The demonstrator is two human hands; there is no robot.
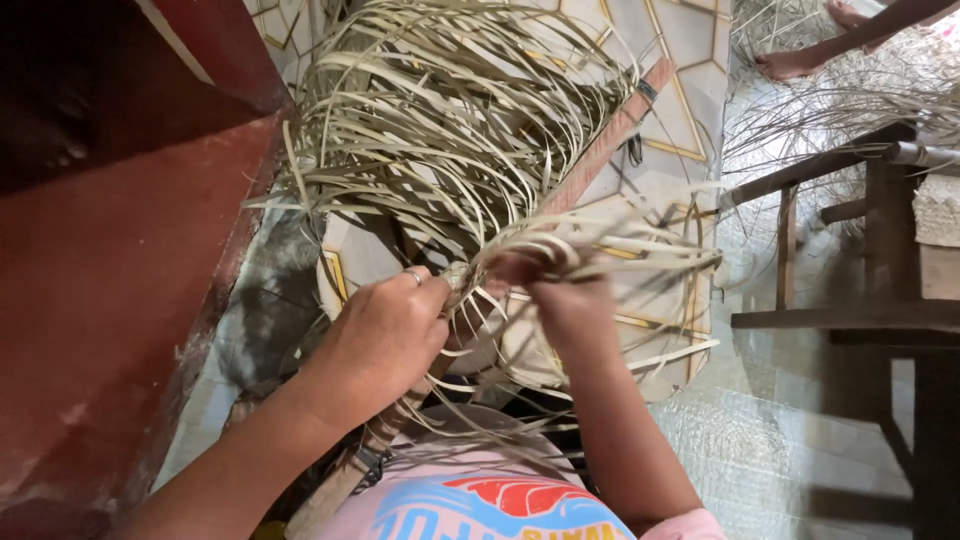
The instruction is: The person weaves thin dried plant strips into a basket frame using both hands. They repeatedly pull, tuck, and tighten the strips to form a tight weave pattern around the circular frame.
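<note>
Strips (pixel 450 130) of pale dried leaf fan up and away from the person, their gathered ends pinched at the centre by the closed left hand (pixel 385 340) and right hand (pixel 565 300), beside a long wooden stick (pixel 610 140) slanting toward the upper right.

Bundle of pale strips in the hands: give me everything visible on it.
The bundle of pale strips looks like thin, flat, dried leaf or reed lengths, straw-coloured with a greenish tinge. Loose ends fan up and outward in curved arcs; lower down they gather into a tight woven knot between the hands. The left hand grips that gathered part, and the right hand has strips looped over its fingers. A long wooden slat runs diagonally beneath it, over the tiled floor.
</note>
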